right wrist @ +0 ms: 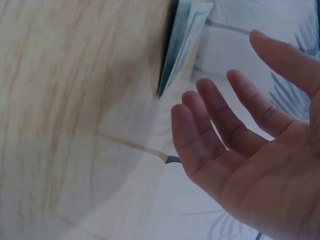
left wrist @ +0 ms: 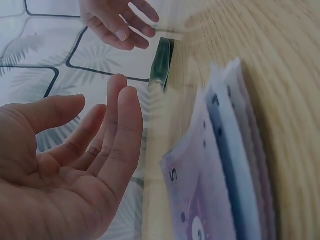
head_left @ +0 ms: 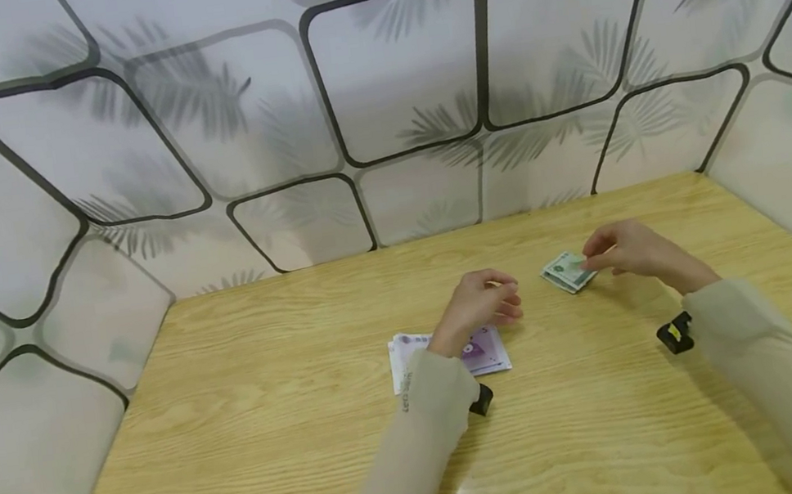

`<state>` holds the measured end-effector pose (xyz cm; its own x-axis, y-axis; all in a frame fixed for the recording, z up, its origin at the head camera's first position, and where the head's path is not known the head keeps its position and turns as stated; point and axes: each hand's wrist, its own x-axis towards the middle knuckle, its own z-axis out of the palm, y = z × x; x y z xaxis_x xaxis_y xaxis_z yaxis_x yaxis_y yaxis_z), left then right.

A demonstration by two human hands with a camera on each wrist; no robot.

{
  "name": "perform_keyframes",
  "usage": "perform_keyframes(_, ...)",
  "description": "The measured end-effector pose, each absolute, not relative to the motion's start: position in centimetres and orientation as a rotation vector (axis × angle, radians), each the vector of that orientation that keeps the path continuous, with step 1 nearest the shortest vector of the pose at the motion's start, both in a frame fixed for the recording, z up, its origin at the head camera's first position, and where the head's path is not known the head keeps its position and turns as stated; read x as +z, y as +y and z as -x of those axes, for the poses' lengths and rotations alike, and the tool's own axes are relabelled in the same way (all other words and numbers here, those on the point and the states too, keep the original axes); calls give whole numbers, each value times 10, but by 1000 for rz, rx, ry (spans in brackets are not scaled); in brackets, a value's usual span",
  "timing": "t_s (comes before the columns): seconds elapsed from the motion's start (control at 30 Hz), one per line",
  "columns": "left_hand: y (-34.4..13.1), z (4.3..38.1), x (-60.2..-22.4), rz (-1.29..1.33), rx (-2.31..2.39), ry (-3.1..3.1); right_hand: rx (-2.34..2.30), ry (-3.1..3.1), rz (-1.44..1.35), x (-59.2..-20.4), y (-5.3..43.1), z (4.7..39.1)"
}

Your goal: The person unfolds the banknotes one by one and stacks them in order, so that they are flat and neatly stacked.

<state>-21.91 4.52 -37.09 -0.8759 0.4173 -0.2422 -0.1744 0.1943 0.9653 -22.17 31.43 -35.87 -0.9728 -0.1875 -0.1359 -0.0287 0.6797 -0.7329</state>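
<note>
A stack of purple paper notes [head_left: 485, 351] lies on the table, partly hidden under my left forearm. My left hand [head_left: 475, 303] hovers over its far right side, fingers loosely bent and holding nothing. In the left wrist view the purple notes [left wrist: 200, 195] stand apart from the palm, their edges slightly fanned. Farther right, a small folded green banknote [head_left: 568, 272] rests on the table. Beside it is my right hand [head_left: 626, 249], whose fingertips overlap its right edge in the head view. In the right wrist view the green note [right wrist: 182, 45] is apart from the relaxed fingers.
The wooden table [head_left: 262, 428] meets a pale wall covering [head_left: 404, 73] with dark outlines and leaf prints at the back and both sides. Black wrist devices [head_left: 675, 333] sit at both sleeve cuffs.
</note>
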Motion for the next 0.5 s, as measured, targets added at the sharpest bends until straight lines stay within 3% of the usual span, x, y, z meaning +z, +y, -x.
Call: perform_keyframes(0.5, 64, 224, -376, -126, 1740, 2001, -918, 2771, 247, -372, 299, 233)
